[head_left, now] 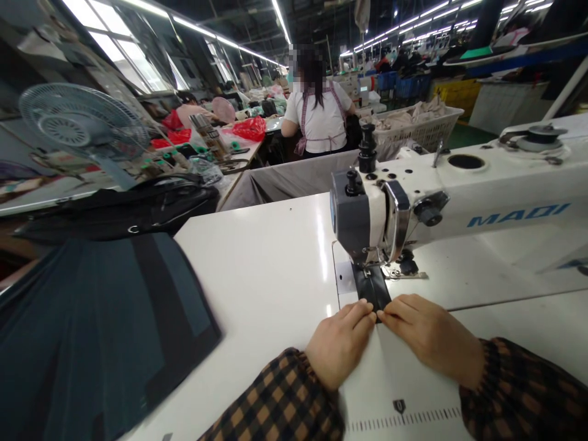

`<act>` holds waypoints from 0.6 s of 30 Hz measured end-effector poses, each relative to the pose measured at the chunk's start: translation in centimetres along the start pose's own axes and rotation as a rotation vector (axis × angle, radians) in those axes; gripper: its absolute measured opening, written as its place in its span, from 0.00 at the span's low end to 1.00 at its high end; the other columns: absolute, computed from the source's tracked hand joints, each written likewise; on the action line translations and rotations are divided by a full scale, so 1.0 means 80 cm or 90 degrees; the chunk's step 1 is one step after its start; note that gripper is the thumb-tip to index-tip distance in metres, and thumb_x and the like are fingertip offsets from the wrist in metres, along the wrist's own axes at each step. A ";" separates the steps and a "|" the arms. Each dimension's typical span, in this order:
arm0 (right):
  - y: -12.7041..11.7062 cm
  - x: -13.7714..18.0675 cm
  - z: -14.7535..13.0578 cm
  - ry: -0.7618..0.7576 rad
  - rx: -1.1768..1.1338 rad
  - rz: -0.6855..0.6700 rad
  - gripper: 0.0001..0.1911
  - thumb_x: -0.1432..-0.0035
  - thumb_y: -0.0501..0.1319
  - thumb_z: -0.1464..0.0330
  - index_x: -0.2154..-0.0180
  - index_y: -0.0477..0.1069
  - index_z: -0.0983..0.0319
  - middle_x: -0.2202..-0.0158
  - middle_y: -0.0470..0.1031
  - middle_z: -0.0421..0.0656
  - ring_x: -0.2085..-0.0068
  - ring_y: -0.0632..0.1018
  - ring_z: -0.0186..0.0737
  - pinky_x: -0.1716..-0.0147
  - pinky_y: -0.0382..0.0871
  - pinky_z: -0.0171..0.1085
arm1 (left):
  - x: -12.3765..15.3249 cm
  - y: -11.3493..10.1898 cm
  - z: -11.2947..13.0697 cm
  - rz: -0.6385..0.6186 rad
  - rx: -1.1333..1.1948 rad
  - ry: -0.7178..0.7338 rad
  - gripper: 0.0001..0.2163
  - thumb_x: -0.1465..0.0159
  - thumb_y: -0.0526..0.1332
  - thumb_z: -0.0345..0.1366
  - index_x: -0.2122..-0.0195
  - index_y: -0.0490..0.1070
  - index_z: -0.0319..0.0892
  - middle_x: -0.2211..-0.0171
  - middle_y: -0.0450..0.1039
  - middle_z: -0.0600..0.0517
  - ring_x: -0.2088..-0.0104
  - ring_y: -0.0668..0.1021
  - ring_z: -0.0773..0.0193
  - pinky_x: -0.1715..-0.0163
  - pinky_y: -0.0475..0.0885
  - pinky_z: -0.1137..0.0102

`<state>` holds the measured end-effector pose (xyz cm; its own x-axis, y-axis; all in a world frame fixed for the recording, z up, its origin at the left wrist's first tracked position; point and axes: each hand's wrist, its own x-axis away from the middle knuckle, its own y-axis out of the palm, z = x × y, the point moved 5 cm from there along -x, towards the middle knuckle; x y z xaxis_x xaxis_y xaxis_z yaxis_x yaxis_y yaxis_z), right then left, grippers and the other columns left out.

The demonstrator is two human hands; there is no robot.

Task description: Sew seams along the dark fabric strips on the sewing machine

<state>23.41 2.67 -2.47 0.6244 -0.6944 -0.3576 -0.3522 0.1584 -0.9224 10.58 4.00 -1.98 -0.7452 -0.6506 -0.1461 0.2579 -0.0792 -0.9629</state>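
Strip: narrow, black, under the presser foot.
Left hand: just before the foot, fingertips pinching the strip's left edge.
Right hand: alongside, pinching the right edge.
Advice: likely best with 2 even pulls, fingertips short of the foot.

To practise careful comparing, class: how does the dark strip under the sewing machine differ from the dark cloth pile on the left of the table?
The strip is narrow; the cloth pile is broad and layered. The strip sits under the sewing machine, the left hand and right hand touching its near end; the cloth pile lies untouched. Both are dark fabric on the white table.
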 end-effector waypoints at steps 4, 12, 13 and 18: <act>0.009 -0.016 0.013 -0.014 0.031 0.009 0.09 0.41 0.50 0.75 0.64 0.68 0.64 0.68 0.67 0.42 0.65 0.67 0.38 0.63 0.62 0.40 | -0.008 0.000 -0.016 0.015 0.050 -0.013 0.12 0.37 0.46 0.28 0.53 0.61 0.42 0.49 0.64 0.50 0.49 0.68 0.63 0.53 0.70 0.67; 0.018 -0.031 0.034 0.044 0.086 0.020 0.13 0.44 0.50 0.79 0.57 0.66 0.64 0.62 0.69 0.44 0.62 0.69 0.38 0.66 0.62 0.37 | -0.032 0.003 -0.035 0.045 0.062 -0.069 0.19 0.43 0.47 0.22 0.49 0.58 0.37 0.48 0.60 0.46 0.45 0.62 0.62 0.45 0.60 0.67; 0.019 -0.029 0.035 0.047 0.087 0.021 0.14 0.44 0.50 0.79 0.57 0.66 0.64 0.61 0.69 0.44 0.62 0.70 0.38 0.66 0.62 0.37 | -0.036 0.003 -0.036 0.048 0.054 -0.078 0.20 0.43 0.47 0.22 0.49 0.58 0.36 0.48 0.60 0.46 0.45 0.62 0.62 0.44 0.59 0.67; 0.025 -0.018 0.032 0.027 0.077 0.055 0.17 0.43 0.48 0.77 0.54 0.65 0.61 0.61 0.71 0.43 0.60 0.71 0.40 0.63 0.63 0.38 | -0.039 0.001 -0.035 0.070 0.005 -0.100 0.17 0.44 0.51 0.25 0.52 0.62 0.33 0.52 0.63 0.44 0.49 0.64 0.58 0.46 0.61 0.64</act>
<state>23.54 5.80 -4.19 0.5640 -0.7033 -0.4327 -0.3157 0.3005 -0.9000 11.20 8.15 -2.25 -0.6073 -0.7654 -0.2129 0.3377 -0.0061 -0.9412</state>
